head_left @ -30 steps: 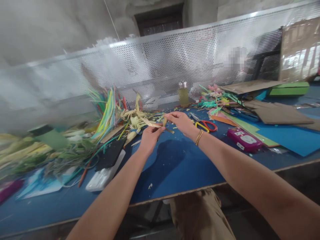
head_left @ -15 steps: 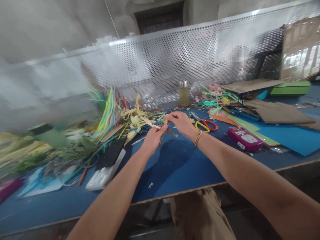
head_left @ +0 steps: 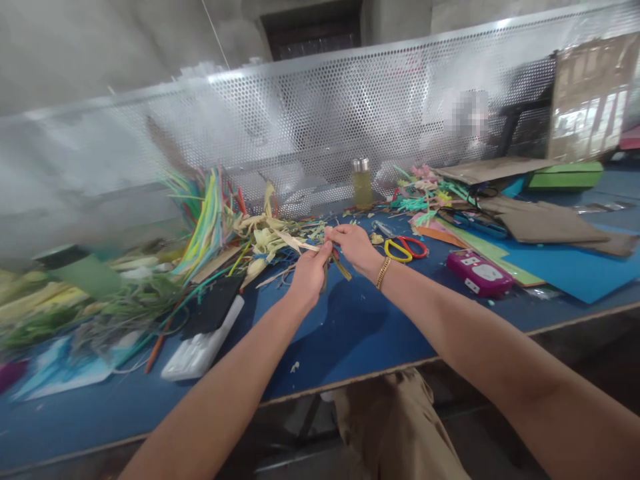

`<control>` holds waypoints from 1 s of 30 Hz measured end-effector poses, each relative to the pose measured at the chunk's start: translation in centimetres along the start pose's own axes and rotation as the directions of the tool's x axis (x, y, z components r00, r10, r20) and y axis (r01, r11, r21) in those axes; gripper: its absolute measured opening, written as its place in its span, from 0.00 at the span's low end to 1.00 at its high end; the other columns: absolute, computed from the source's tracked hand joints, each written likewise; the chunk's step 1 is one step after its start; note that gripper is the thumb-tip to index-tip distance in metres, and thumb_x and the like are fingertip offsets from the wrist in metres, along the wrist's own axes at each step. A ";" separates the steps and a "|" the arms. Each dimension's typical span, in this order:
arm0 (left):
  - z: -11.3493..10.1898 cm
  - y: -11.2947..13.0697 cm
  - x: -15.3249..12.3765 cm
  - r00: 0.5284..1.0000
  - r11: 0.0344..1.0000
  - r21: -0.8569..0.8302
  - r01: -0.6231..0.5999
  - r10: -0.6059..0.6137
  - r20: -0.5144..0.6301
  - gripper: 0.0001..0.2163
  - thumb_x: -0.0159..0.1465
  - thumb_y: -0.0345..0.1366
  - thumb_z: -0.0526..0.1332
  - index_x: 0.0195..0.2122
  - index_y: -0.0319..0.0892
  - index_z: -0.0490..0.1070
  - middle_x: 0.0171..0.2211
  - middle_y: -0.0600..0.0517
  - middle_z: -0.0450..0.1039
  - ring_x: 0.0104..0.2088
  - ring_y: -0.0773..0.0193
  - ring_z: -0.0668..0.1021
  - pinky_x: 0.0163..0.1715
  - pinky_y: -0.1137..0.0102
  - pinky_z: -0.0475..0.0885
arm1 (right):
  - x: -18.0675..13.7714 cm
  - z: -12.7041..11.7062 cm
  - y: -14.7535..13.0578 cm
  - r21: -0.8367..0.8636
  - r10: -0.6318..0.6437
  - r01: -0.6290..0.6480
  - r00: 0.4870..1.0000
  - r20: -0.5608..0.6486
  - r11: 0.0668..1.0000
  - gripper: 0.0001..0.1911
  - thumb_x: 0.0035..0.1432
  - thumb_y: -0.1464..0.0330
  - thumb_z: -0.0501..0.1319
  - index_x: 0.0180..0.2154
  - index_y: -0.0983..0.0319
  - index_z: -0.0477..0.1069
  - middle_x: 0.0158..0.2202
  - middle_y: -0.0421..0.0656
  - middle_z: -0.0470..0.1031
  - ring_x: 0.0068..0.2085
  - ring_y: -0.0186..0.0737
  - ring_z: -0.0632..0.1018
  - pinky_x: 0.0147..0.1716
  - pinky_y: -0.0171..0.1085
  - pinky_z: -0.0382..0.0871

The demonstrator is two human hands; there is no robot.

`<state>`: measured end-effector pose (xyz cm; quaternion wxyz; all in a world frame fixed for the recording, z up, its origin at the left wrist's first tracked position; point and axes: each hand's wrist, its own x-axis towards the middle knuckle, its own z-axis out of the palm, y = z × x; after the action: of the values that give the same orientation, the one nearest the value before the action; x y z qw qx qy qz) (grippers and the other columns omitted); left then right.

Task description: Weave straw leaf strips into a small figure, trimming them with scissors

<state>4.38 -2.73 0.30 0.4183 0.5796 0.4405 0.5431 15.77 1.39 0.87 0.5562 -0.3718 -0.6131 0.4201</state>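
Together, both hands pinch a thin pale-yellow dried leaf strip [head_left: 300, 244] above the blue tabletop [head_left: 350, 327]. Its long axis runs sideways, free end pointing left. Left hand [head_left: 309, 275] — fingers closed on it, wrist raised. Right hand [head_left: 356, 244] — fingertips shut on the right end, gold bracelet [head_left: 383, 273] behind.

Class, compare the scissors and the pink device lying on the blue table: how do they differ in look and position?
The scissors have open loop handles, one yellow and one red; the pink device is a solid block with white patches. The scissors lie close to the right hand; the pink device lies farther right. Both rest flat on the blue table, untouched.
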 end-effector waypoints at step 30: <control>-2.4 -0.7 0.9 0.998 0.984 -0.167 0.065 -0.067 -0.005 0.13 0.52 0.44 0.67 0.31 0.40 0.72 0.23 0.54 0.69 0.19 0.72 0.63 0.19 0.73 0.55 | 0.0 -1.2 -1.1 -0.126 -0.094 0.086 0.994 -0.055 0.988 0.26 0.57 0.47 0.53 0.25 0.62 0.71 0.27 0.42 0.72 0.28 0.34 0.69 0.30 0.34 0.63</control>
<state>1.95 -1.69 -0.02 0.4810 0.5248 0.4146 0.5669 16.98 1.15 1.94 0.5689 -0.3900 -0.6369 0.3443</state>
